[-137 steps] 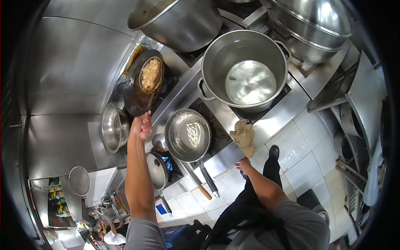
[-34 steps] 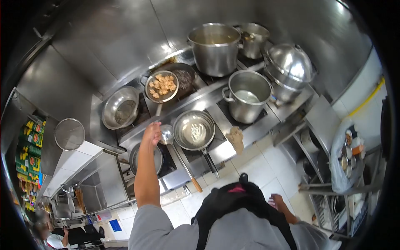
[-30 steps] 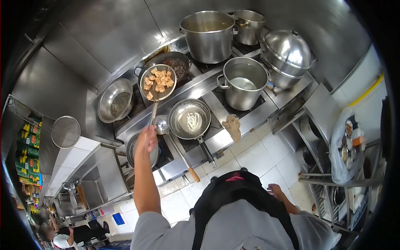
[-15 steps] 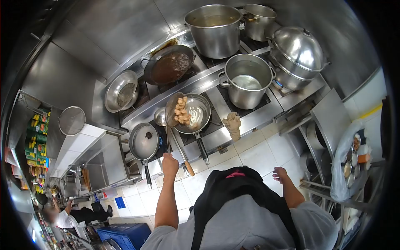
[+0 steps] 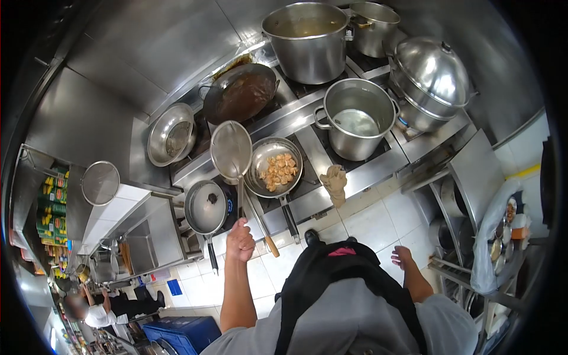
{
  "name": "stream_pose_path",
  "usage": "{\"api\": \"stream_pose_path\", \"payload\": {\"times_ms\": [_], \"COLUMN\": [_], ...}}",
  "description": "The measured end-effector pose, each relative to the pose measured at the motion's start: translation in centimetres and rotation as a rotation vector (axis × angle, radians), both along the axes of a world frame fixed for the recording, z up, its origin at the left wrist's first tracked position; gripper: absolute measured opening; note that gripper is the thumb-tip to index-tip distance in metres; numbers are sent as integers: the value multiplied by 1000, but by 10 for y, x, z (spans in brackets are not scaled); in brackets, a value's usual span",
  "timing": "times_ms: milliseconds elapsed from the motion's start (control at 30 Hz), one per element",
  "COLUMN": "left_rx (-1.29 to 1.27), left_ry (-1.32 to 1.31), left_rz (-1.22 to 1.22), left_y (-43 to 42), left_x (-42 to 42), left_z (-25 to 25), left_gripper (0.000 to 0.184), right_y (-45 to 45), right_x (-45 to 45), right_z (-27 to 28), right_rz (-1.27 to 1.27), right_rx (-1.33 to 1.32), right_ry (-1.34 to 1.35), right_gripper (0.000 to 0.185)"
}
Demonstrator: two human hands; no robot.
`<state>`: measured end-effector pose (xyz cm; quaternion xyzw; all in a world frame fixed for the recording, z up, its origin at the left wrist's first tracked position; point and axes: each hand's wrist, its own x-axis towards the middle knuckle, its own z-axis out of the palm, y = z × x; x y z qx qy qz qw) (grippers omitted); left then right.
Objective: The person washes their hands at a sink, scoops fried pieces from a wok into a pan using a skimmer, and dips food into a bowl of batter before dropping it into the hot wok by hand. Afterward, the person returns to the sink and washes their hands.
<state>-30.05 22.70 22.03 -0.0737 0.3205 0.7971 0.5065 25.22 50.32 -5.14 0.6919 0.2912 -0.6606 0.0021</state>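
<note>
My left hand point(image 5: 241, 239) is closed around the handle of a round mesh strainer point(image 5: 231, 148), raised beside the frying pan and partly overlapping its left edge in view. Browned chunks of food point(image 5: 280, 171) lie in the frying pan point(image 5: 256, 168), which rests on a burner with its handle toward me. Away from the stove at the right, my right hand point(image 5: 402, 257) hangs with fingers apart, holding nothing. A wooden-handled utensil point(image 5: 271, 245) lies between the strainer and the pan's handle; its far end is hidden.
A second pan point(image 5: 207, 220) with pale liquid stands left. Behind are a wok point(image 5: 236, 100) of brown liquid, a metal bowl point(image 5: 158, 139), stockpots point(image 5: 355, 142) and a domed steamer point(image 5: 435, 71). A cloth point(image 5: 333, 180) hangs at the stove edge. Another person point(image 5: 109, 310) stands far left.
The strainer has swung up and left from over the frying pan. The food that was tumbling from it now lies in the pan. My left hand has lowered slightly.
</note>
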Motion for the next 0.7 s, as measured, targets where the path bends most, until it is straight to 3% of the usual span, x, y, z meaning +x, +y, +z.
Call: {"api": "stream_pose_path", "payload": {"times_ms": [67, 133, 167, 200, 233, 300, 367, 400, 467, 600, 633, 700], "left_rx": [-57, -323, -406, -298, -537, -1007, -1294, -1287, -1608, -1548, -1469, -1313], "left_ry": [96, 237, 480, 617, 782, 1518, 2017, 2015, 1772, 1950, 2056, 1196], "left_rz": [-25, -8, -47, -153, -140, -70, 3, 10, -97, -172, -774, -692], "left_y": [19, 50, 63, 70, 83, 115, 146, 161, 186, 215, 226, 239], "left_x": [-40, -92, -123, -173, -216, -326, -347, -342, -323, -375, -412, -410], "left_z": [31, 62, 68, 56, 53, -6, 13, 32, 66, 21, 1, -2], "left_gripper": [14, 16, 17, 19, 23, 23, 22, 22, 20, 17, 17, 26], "right_y": [-13, -24, -30, -36, -42, -51, -58, -61, -67, -92, -97, -109], "right_x": [4, 3, 4, 4, 4, 5, 6, 1, -3, 8, 11, 17], "right_z": [6, 10, 12, 15, 17, 24, 31, 42, 57, 65, 63, 55], "right_rz": [-31, -44, -47, -68, -88, -112, -133, -147, -165, -230, -253, -291], "right_rx": [-29, -51, -42, -35, -29, -1, 23, 39, 55, 109, 91, 66], "right_ry": [-8, -50, -49, -58, -67, -57, -50, -66, -89, -67, -66, -79], "right_gripper": [29, 29, 29, 29, 30, 31, 32, 32, 33, 32, 31, 27]}}
